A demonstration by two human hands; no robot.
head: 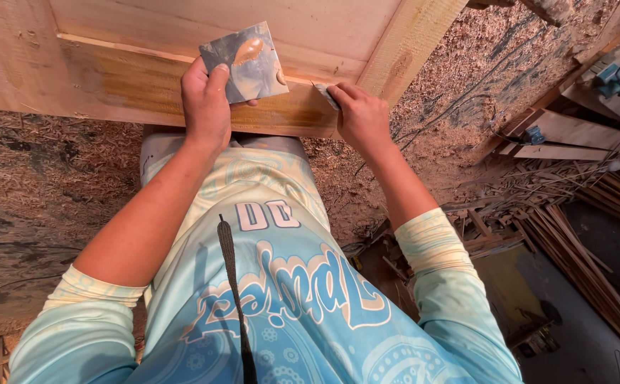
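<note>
My left hand point(205, 103) grips a square grey-blue tile point(246, 60) carrying a smear of tan wood filler. It is held over a pale wooden panel point(182, 28). My right hand point(361, 114) pinches a small flat putty blade point(326, 94) with its edge pressed to the panel's lower rail point(146, 89), which is darkened and wet-looking with filler. Both hands are at the panel's near edge, the tile to the left of the blade. My light blue patterned shirt fills the lower frame.
Sawdust and shavings point(47, 178) cover the floor on both sides. A diagonal wooden stile point(409, 43) rises at the right. Stacked thin wood strips point(587, 227), boards and a blue tool point(614, 80) lie at the far right.
</note>
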